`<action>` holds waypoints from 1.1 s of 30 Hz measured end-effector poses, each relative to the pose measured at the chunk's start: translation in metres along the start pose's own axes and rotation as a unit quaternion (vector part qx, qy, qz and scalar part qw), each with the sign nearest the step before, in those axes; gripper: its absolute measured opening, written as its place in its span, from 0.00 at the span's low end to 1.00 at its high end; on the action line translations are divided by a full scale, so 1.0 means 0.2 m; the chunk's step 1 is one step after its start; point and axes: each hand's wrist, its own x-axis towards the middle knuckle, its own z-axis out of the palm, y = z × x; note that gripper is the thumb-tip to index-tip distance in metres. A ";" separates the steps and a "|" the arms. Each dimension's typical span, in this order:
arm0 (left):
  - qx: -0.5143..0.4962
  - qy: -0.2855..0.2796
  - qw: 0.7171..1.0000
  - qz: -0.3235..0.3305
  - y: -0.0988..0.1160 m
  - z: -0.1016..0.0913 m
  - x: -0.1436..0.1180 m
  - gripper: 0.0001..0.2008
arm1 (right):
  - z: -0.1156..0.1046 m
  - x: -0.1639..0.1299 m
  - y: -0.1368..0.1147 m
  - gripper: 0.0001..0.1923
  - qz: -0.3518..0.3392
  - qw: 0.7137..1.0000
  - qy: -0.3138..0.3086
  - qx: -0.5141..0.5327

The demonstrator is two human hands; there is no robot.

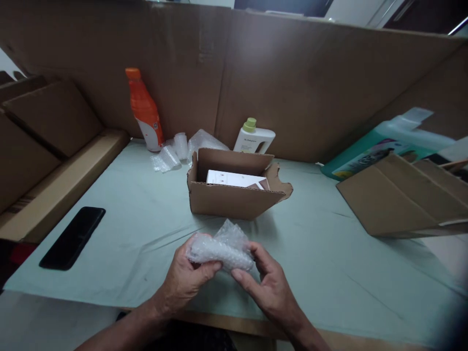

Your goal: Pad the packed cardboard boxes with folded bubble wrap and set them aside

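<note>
A small bundle wrapped in clear bubble wrap (221,248) is held over the near edge of the pale green table (146,214). My left hand (183,280) grips its left end, thumb underneath. My right hand (268,285) pinches its right end with the fingertips. Behind the bundle stands an open brown cardboard box (228,200) with a white carton (234,179) inside. What the wrap covers is hidden.
A black phone (73,236) lies at the left. At the back stand an orange bottle (145,109), loose bubble wrap (179,151) and a white bottle with a green cap (253,136). A flattened cardboard box (398,200) and a teal jug (380,146) are at the right. Cardboard walls surround the table.
</note>
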 end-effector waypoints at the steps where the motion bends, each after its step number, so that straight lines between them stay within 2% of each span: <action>1: 0.009 0.001 1.000 0.016 0.03 0.01 0.02 0.18 | -0.01 0.02 -0.03 0.18 -0.016 1.000 0.003 -0.009; 5: 0.026 0.014 0.998 0.056 0.11 0.05 0.07 0.14 | -0.03 0.10 -0.09 0.21 -0.061 0.993 0.060 -0.076; 8: 0.031 -0.010 0.997 0.068 0.13 0.02 0.11 0.15 | -0.05 0.13 -0.12 0.17 -0.084 0.988 0.079 -0.106; 10: 0.053 -0.021 0.990 0.131 0.16 -0.02 0.15 0.20 | -0.11 0.17 -0.16 0.15 -0.105 0.984 0.099 -0.105; 12: 0.108 0.009 0.965 0.238 0.21 -0.08 0.20 0.26 | -0.18 0.26 -0.23 0.16 -0.127 0.976 0.129 -0.121; 14: 0.203 0.069 0.919 0.330 0.25 -0.12 0.27 0.28 | -0.26 0.40 -0.32 0.17 -0.147 0.964 0.137 -0.172; 16: 0.298 0.106 0.877 0.363 0.28 -0.15 0.35 0.24 | -0.30 0.59 -0.40 0.16 -0.167 0.950 0.107 -0.243; 18: 0.348 0.113 0.856 0.365 0.27 -0.16 0.42 0.14 | -0.31 0.78 -0.47 0.14 -0.180 0.931 0.067 -0.310; 20: 0.347 0.114 0.855 0.368 0.25 -0.15 0.47 0.07 | -0.29 0.94 -0.53 0.13 -0.167 0.909 0.036 -0.379; 23: 0.321 0.120 0.857 0.384 0.21 -0.15 0.49 0.05 | -0.23 1.08 -0.60 0.12 -0.089 0.881 -0.016 -0.464; 25: 0.312 0.119 0.858 0.391 0.20 -0.15 0.49 0.05 | -0.17 1.11 -0.64 0.11 -0.051 0.879 -0.052 -0.472; 27: 0.306 0.124 0.860 0.389 0.20 -0.15 0.49 0.05 | -0.08 1.12 -0.66 0.11 -0.041 0.876 -0.074 -0.474; 30: 0.303 0.130 0.865 0.379 0.21 -0.15 0.49 0.06 | 0.05 1.13 -0.68 0.12 -0.051 0.858 -0.090 -0.503; 33: 0.310 0.128 0.867 0.368 0.21 -0.15 0.49 0.06 | 0.12 1.17 -0.69 0.11 -0.071 0.866 -0.089 -0.487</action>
